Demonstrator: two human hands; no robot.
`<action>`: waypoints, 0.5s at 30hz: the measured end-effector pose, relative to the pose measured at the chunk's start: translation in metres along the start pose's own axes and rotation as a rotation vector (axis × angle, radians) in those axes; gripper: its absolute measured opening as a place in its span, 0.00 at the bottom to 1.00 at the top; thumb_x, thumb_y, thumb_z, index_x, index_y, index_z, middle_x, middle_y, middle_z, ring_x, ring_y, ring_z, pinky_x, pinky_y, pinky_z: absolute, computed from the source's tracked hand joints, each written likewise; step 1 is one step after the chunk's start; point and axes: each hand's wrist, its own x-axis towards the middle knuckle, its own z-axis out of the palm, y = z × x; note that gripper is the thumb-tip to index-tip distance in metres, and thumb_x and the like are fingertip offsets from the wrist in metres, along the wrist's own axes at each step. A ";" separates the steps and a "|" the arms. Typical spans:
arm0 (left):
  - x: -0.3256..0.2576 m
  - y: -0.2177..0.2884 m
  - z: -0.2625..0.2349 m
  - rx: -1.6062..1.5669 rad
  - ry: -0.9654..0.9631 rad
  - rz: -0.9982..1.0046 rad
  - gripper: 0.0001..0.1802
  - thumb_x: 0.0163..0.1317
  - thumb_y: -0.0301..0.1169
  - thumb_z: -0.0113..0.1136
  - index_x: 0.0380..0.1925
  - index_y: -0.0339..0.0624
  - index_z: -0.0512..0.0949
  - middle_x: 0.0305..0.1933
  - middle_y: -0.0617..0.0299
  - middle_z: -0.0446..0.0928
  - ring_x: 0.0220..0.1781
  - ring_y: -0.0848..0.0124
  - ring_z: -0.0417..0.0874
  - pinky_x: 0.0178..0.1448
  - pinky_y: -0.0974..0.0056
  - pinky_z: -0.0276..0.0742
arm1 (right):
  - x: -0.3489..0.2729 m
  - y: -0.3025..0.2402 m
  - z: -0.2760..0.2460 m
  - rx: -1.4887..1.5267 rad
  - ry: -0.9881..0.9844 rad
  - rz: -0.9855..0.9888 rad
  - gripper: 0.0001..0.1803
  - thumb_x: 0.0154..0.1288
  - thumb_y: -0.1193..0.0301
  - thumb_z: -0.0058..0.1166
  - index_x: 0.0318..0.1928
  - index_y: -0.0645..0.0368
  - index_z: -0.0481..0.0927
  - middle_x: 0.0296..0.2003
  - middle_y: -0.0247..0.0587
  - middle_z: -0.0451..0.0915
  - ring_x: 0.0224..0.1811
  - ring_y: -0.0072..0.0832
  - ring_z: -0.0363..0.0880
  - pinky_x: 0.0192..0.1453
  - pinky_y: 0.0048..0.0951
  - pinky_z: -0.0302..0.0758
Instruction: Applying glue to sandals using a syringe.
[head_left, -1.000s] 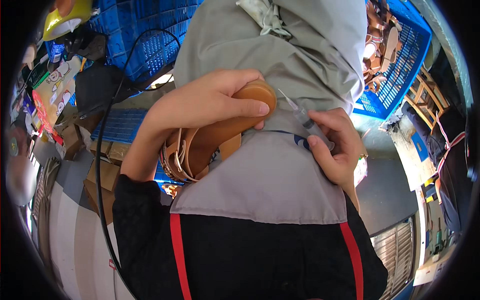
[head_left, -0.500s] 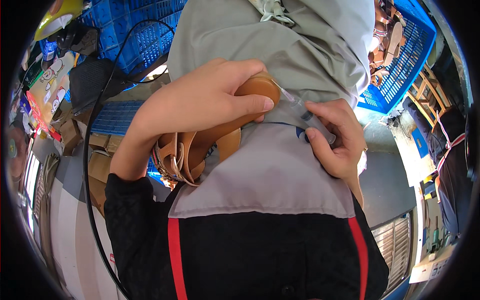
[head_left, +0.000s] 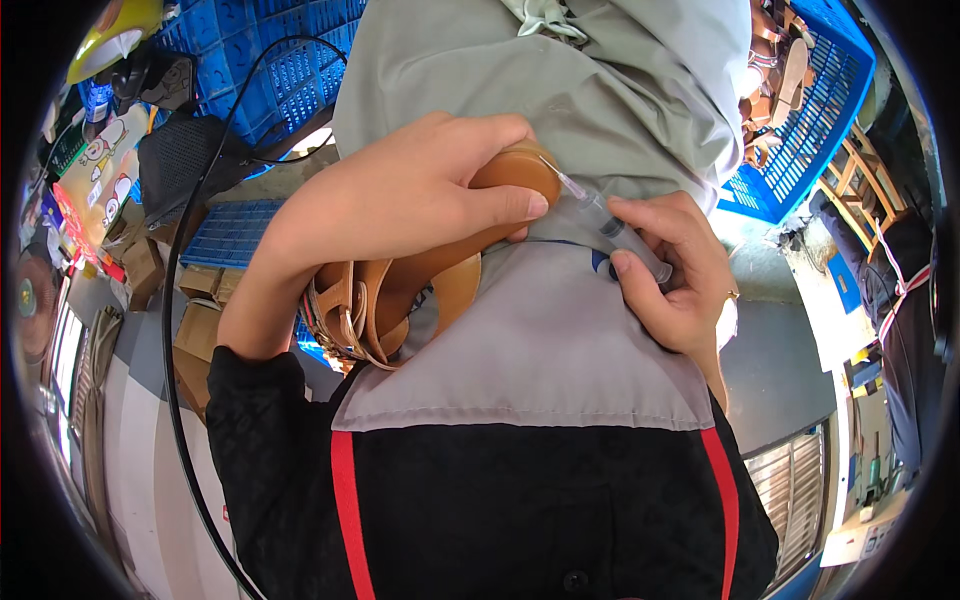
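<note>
A tan leather sandal (head_left: pixel 452 258) lies across my lap, its straps and buckle hanging toward my left forearm. My left hand (head_left: pixel 430 190) is closed around one end of it, with the thumb on top. In my right hand (head_left: pixel 680 275) is a clear plastic syringe (head_left: pixel 628 238), gripped between thumb and fingers. Its thin needle points up and left and meets the rounded edge of the sandal's end. Whether the tip touches or only overlaps that edge, I cannot tell. A grey apron (head_left: pixel 520 350) covers my lap beneath both hands.
To the right, a blue plastic crate (head_left: pixel 825 110) holds several brown sandals (head_left: pixel 790 80). Blue crates (head_left: pixel 225 60) also stand at the upper left. A black cable (head_left: pixel 172 340) runs down my left side, beside cardboard boxes (head_left: pixel 196 340). A wooden stool (head_left: pixel 862 180) stands at the far right.
Both hands keep their hold, and the syringe and sandal stay nearly in place. The whole view has shifted very slightly.
</note>
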 end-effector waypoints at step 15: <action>0.001 -0.004 -0.001 -0.063 -0.022 -0.023 0.12 0.71 0.34 0.60 0.43 0.34 0.76 0.34 0.61 0.83 0.39 0.77 0.81 0.46 0.70 0.76 | -0.002 0.010 0.000 0.008 0.006 -0.021 0.22 0.50 0.81 0.61 0.49 0.59 0.85 0.26 0.32 0.69 0.24 0.20 0.61 0.27 0.22 0.56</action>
